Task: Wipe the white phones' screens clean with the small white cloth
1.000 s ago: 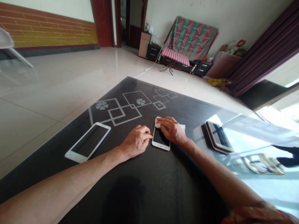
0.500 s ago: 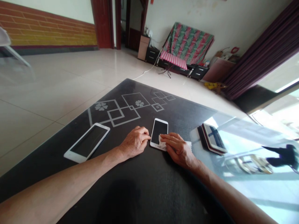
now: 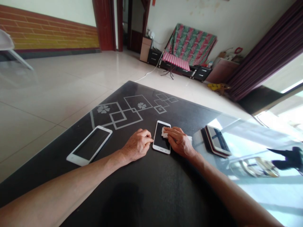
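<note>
A white smartphone [image 3: 162, 143] with a dark screen lies flat on the black table [image 3: 151, 195] between my hands. My right hand [image 3: 179, 141] presses a crumpled white tissue [image 3: 164, 132] onto the upper right part of its screen; more of the tissue shows beyond the knuckles. My left hand [image 3: 138, 145] rests on the table with its fingers curled in, a fingertip against the phone's left edge. Whether anything is inside those fingers is hidden. Left of that hand lies a larger white phone [image 3: 91, 145], face up.
Another phone [image 3: 219, 140] lies on a dark red case or stack at the right. Beyond it are a shiny, blurred dish-like object [image 3: 258, 167] and a dark object [image 3: 288, 159]. A white chair [image 3: 7, 42] stands on the tiled floor at far left.
My right hand and the tissue have slid up the phone's screen, away from its lower end. My left hand stays at the phone's left edge.
</note>
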A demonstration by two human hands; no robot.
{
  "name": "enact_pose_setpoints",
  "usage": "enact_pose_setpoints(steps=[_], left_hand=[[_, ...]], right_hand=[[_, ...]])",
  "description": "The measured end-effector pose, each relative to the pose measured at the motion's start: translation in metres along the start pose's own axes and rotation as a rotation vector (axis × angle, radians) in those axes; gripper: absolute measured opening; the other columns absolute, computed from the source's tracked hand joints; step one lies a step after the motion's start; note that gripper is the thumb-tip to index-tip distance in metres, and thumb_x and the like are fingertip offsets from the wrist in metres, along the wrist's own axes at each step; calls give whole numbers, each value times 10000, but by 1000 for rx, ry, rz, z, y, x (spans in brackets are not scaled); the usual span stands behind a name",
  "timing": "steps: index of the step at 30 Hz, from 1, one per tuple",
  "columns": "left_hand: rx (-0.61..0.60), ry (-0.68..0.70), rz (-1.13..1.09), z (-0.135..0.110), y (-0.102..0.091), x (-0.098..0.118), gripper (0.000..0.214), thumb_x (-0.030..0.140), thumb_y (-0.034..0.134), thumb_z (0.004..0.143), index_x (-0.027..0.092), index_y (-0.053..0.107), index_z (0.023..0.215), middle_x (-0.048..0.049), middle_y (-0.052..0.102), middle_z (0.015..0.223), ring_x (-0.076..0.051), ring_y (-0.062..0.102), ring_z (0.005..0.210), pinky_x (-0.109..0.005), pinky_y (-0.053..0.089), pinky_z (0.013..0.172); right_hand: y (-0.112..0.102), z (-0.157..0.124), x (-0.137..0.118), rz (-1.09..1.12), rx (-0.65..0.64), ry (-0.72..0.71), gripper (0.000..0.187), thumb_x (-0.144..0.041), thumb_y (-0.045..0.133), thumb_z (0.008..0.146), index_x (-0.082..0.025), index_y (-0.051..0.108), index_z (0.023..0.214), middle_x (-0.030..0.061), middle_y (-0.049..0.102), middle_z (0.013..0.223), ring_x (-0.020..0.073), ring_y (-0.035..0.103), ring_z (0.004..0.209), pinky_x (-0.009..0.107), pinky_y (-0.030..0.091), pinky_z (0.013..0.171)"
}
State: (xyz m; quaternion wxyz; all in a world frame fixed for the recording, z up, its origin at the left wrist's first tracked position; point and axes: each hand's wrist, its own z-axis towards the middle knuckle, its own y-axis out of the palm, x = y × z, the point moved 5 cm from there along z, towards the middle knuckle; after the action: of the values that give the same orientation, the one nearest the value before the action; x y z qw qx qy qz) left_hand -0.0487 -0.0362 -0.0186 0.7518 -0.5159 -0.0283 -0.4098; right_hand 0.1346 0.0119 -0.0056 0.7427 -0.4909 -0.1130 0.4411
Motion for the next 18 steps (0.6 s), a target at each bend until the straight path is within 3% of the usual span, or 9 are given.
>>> enact_pose_setpoints(steps=[4,7,14,18], left_hand=[[-6,0,11,0,-1,2,256,86,509,832,197,737,861,-45,629,921,-169,525,845,-308,465,803],[-16,1,23,1,-2,3,249,90,508,835,189,735,862,-49,629,916,-172,516,839,-308,464,796],[-26,4,23,0,-1,2,248,94,505,839,191,733,857,-44,627,922,-174,512,847,-308,456,808],[-30,-2,15,0,0,1,250,100,503,841,195,734,854,-41,623,915,-171,515,844,-305,455,813]], right_hand=[[-10,-26,-17,9,-63,9,306,-147,497,885,-238,652,1132,40,635,1232,219,568,1082,426,477,964],[-11,-31,-23,11,-72,5,312,-141,492,882,-240,651,1132,40,641,1220,223,570,1086,429,482,959],[12,19,0,34,-15,-61,274,-141,477,877,-204,687,1042,58,677,1150,213,590,1052,417,463,969],[19,39,15,1,31,-14,263,-138,482,863,-209,705,983,51,698,1099,210,615,979,409,476,934]])
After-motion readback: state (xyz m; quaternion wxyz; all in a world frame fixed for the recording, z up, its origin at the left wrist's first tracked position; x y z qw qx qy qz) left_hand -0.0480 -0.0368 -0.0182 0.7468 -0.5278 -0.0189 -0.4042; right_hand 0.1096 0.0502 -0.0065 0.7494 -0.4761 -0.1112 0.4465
